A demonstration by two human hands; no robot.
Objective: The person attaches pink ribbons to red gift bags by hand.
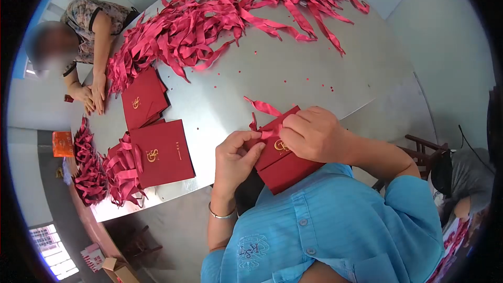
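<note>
A dark red card packet (288, 175) with a gold emblem leans tilted in front of my body, by the table's edge. A pink-red ribbon (265, 107) crosses its upper part, with a loose end trailing onto the table. My left hand (237, 158) pinches the ribbon between thumb and fingertips at the packet's left side. Curled over the packet's upper right is my right hand (313, 133), its fingers closed on the ribbon near the emblem. The right fingertips are partly hidden behind the knuckles.
Big heaps of loose ribbon (181, 34) cover the far side of the metal table (340, 73). Stacked red packets (165, 152) and ribboned ones (121, 170) lie to the left. A co-worker's hands (93, 94) rest at the table's far left. An orange packet (63, 144) stands beyond.
</note>
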